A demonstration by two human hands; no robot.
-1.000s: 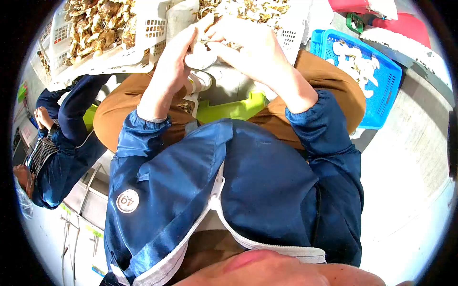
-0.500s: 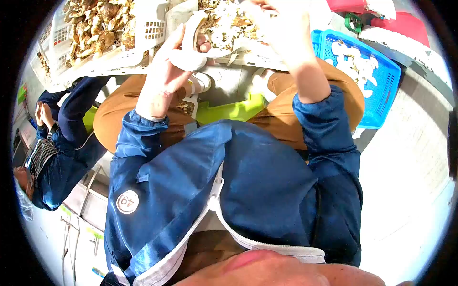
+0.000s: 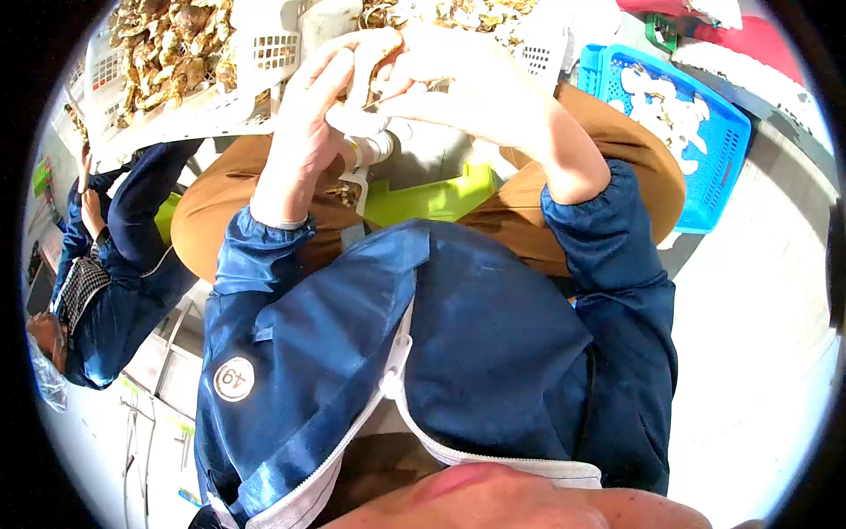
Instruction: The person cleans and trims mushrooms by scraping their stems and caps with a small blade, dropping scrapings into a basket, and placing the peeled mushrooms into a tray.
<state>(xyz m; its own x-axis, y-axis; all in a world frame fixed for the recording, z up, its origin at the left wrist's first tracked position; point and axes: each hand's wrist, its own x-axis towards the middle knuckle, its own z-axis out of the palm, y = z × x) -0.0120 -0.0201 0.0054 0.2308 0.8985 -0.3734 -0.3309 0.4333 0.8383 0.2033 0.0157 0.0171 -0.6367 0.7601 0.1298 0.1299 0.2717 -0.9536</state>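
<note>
My left hand (image 3: pixel 308 106) is closed around a long pale piece with a brown edge, which looks like a mushroom (image 3: pixel 364 75). A smooth white rounded thing (image 3: pixel 357 122) shows below that piece, by my left thumb; glare hides its detail. My right hand (image 3: pixel 467 88) has its fingers bent and drawn together against the right side of the piece. Whatever it may hold is lost in the bright light. Behind both hands lies a white tray (image 3: pixel 539 58) with pale and brown scraps (image 3: pixel 449 12).
At the far left a white basket (image 3: pixel 275 51) holds many brown, mushroom-like pieces (image 3: pixel 176 53). A blue basket (image 3: pixel 718 150) with white pieces (image 3: pixel 665 106) stands right of my knee. A lime-green object (image 3: pixel 432 196) lies between my legs. Another person (image 3: pixel 97 291) sits at the left.
My right hand has come from over the scraps, left and toward me, to meet my left hand. The left hand keeps its piece. The other person's hands have moved apart, one rising toward the basket.
</note>
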